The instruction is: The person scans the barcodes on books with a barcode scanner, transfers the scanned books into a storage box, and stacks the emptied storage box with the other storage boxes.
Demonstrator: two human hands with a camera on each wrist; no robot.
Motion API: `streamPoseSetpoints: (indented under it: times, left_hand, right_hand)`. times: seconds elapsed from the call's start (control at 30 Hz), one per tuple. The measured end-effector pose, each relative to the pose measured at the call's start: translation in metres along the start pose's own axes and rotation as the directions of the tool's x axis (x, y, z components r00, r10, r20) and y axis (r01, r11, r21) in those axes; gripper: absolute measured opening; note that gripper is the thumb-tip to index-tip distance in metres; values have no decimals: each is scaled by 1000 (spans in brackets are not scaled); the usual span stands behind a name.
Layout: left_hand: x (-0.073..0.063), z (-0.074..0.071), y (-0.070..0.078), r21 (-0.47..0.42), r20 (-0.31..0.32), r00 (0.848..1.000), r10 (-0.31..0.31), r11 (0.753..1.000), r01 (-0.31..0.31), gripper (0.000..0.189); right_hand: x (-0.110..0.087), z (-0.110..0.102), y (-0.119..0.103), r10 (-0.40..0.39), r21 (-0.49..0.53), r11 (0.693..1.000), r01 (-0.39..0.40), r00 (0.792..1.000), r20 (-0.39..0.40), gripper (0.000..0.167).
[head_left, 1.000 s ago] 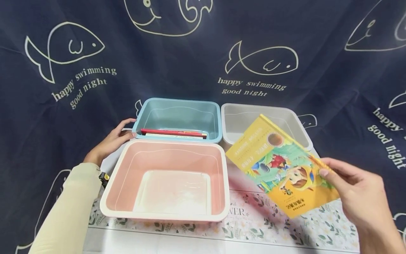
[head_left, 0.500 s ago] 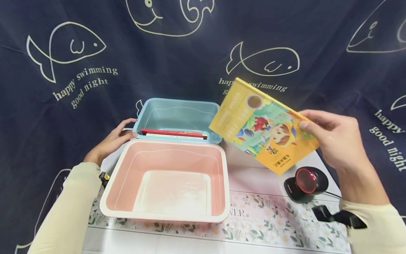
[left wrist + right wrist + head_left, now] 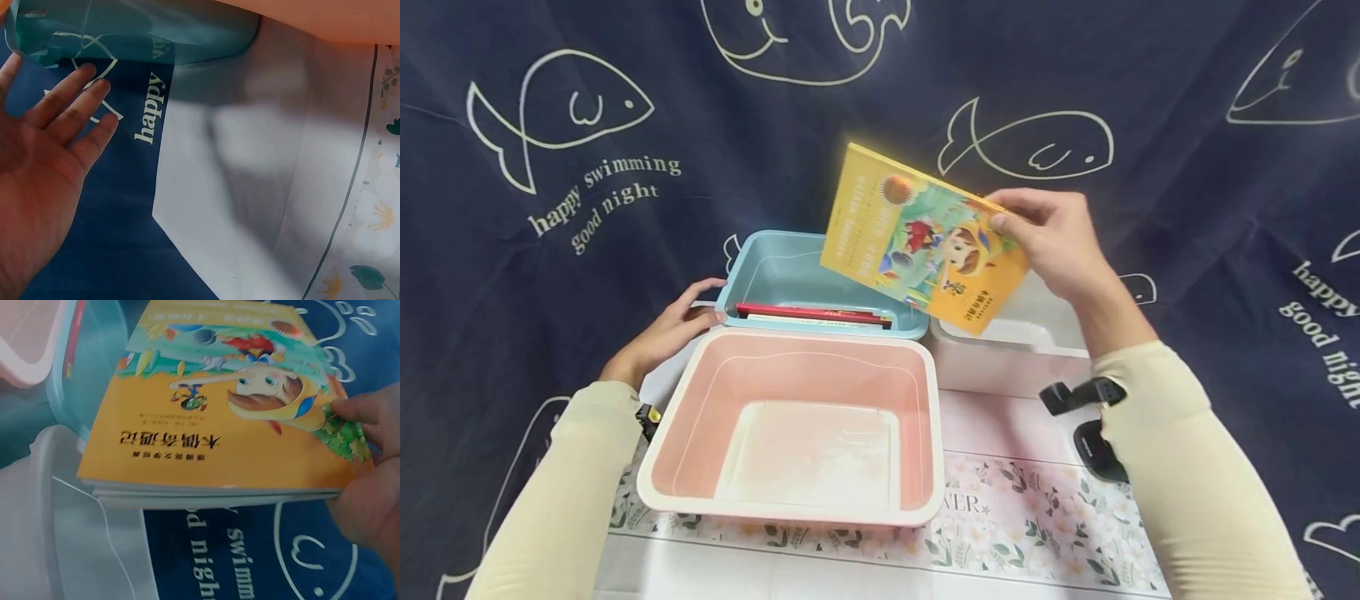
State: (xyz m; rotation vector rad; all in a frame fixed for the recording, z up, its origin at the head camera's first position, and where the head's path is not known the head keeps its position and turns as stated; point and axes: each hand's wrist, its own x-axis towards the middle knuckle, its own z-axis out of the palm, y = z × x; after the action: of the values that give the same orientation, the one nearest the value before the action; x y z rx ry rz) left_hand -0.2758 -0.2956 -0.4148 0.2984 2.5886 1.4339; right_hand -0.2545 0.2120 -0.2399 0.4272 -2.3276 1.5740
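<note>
My right hand (image 3: 1051,237) grips a yellow picture book (image 3: 925,242) by its right-hand edge, thumb on the front cover. The book is tilted in the air over the blue bin's (image 3: 775,239) right part and the gap beside the grey bin (image 3: 1000,358). In the right wrist view, the cover shows a long-nosed child in a yellow hat, with pale page edges (image 3: 212,499) below. My left hand (image 3: 662,333) rests its fingertips against the blue bin's left side; its fingers look fairly straight in the left wrist view. A red book (image 3: 812,313) and a pale one lie inside the blue bin.
A pink bin (image 3: 790,510) stands in front of the blue one. A black device (image 3: 1096,450) sits at the right, partly behind my right sleeve. The flower-patterned table cover (image 3: 1022,533) runs along the front; a dark fish-print curtain (image 3: 790,142) hangs behind.
My right hand has carried the yellow book up and to the left, from over the table's right side toward the blue bin. My left hand has stayed at that bin's side.
</note>
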Motion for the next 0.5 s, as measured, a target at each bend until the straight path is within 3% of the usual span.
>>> streamPoseSetpoints:
  times: [0.23,0.5]
  left_hand:
    - [1,-1,-1,-5,4,1000,-11,1000,11,69]
    - [2,0,-3,-5,6,1000,3,1000,-3,67]
  right_hand:
    - [34,38,-2,-35,0,999,35,994,99,20]
    - [56,78,4,9,-34,999,-4,987,162,22]
